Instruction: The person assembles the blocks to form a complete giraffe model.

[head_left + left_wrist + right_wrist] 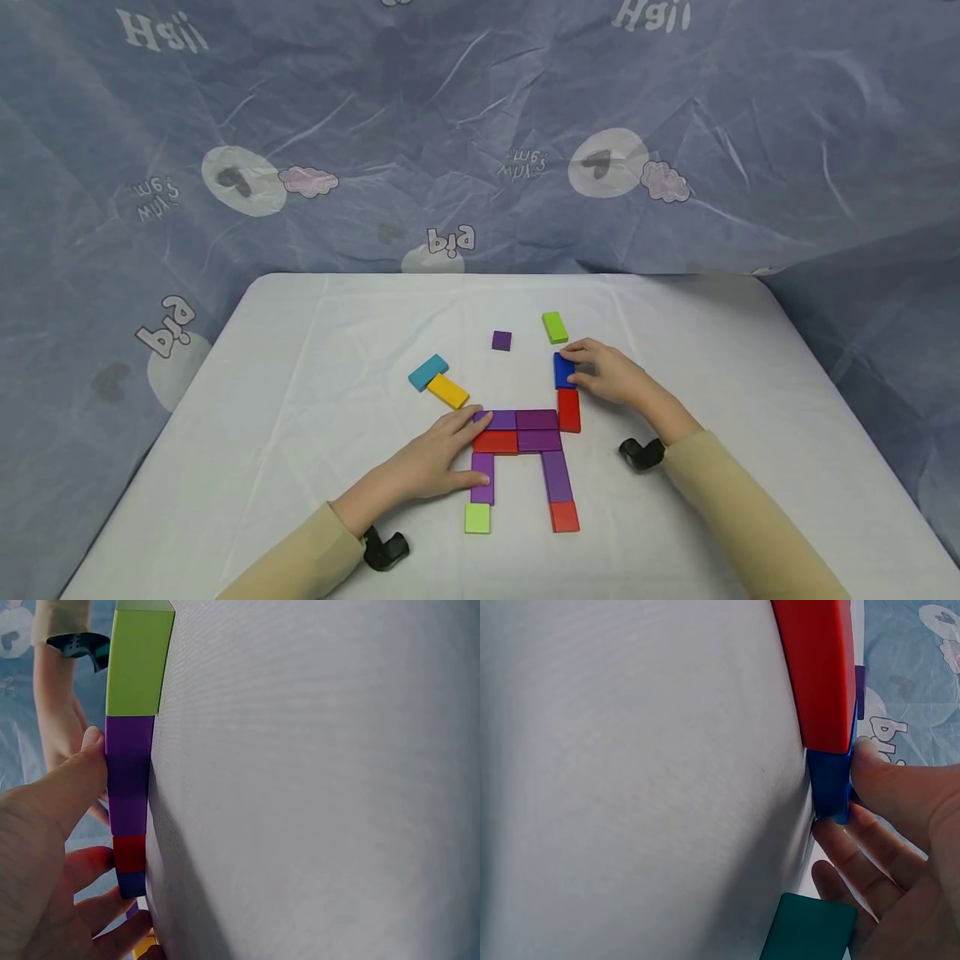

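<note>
A flat figure of rectangular blocks lies on the table. My right hand (611,373) pinches a blue block (562,372), whose near end meets a red block (569,412) at the figure's upper right. The right wrist view shows the thumb and fingertips at the blue block (829,784). My left hand (431,458) rests on the figure's left side. Its thumb touches a purple block (483,467), and its fingers reach a violet block (501,420) and a red block (497,442) above. A lime block (139,664) adjoins that purple block (127,772).
Beyond the figure lie a teal-blue block (428,372), a yellow block (447,391), a small purple block (502,341) and a green block (555,327). A dark green block (810,930) sits beside the right hand, mostly hidden in the head view. The white table (337,333) meets a patterned curtain.
</note>
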Demonstrator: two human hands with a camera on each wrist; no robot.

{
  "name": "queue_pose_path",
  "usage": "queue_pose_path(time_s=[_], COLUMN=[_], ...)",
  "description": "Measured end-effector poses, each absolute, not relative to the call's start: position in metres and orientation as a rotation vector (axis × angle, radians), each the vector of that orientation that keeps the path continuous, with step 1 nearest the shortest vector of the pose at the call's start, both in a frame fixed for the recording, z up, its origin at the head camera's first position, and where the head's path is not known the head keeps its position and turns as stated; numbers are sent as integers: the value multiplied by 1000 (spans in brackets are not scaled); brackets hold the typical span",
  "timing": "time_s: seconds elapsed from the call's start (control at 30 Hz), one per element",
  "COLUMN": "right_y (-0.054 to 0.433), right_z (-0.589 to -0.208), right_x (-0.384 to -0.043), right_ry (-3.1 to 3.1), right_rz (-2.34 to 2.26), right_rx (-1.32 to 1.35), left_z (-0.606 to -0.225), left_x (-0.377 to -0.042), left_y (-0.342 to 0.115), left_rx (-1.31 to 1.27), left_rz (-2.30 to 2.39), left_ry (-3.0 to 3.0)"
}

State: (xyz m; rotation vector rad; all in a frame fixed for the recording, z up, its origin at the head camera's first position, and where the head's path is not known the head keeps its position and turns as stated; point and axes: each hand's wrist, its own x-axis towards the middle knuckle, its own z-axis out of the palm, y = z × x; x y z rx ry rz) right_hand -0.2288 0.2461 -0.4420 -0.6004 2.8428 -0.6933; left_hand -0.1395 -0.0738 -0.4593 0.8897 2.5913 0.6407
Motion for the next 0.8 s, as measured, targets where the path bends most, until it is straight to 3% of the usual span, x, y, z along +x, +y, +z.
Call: queue_pose_path(time_s=[0.8], right_y=[248], right_z=[-443], right_x=[-226], right_ry=[2823], right_rz=[-703], right_rx=[-593], left_z=[-456], left_x=[-139], left_y=[-73], left_rx=[863], left_rz=[659], left_ry=[2575])
